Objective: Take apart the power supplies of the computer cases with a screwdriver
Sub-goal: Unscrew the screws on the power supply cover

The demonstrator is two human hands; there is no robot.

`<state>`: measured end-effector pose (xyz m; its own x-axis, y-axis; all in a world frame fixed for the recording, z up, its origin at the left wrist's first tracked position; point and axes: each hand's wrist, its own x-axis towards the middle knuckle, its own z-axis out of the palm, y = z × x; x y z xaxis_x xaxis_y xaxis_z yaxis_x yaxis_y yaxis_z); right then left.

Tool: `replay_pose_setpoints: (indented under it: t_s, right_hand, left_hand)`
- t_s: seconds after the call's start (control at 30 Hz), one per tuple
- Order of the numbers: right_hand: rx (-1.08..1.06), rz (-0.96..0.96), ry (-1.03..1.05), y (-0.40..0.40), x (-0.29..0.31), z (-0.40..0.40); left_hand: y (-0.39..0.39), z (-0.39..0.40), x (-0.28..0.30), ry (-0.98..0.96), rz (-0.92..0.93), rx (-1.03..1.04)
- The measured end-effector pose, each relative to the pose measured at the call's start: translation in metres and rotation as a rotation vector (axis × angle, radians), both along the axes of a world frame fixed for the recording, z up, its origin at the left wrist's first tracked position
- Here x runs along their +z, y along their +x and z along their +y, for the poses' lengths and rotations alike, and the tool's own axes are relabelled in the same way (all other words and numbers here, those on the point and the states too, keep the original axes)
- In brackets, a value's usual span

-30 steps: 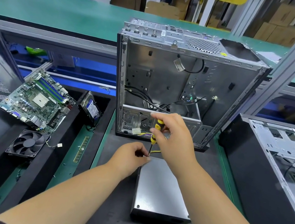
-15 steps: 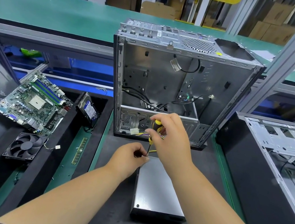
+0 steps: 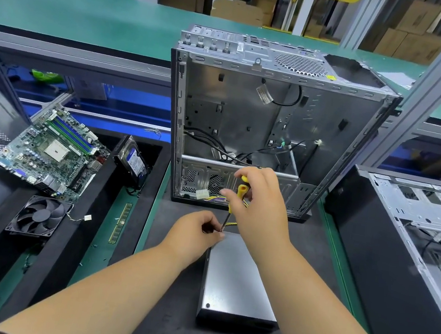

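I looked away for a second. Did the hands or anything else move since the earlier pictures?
Hardly anything. The right hand holds the screwdriver upright as before, only turning its fingers a little on the handle. The left hand stays curled at the shaft, at the far left corner of the power supply. The case, motherboard and fan lie as they did.

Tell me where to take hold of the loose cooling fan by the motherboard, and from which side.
Grip the cooling fan by its square black frame, on two opposite outer edges, coming down from above. It lies flat with the blades facing up, so the rim is the only solid part to pinch. Its thin wire and white plug trail to the right, so the near and far edges probably give a cleaner hold.
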<state>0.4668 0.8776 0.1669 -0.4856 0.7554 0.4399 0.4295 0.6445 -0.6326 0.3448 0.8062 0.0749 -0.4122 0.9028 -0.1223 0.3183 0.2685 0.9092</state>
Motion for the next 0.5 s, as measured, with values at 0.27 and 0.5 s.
replay_pose_setpoints:
  t_s: [0.27, 0.5]
  right_hand:
    - [0.17, -0.048, -0.144, 0.0051, 0.0051, 0.0049]
    - [0.125, -0.049, -0.027, 0.0064, 0.0028, 0.01]
  left_hand:
    - [-0.0003, -0.0007, -0.0004, 0.015, 0.011, -0.01]
    - [-0.0006, -0.0028, -0.0031, 0.033, -0.015, 0.003]
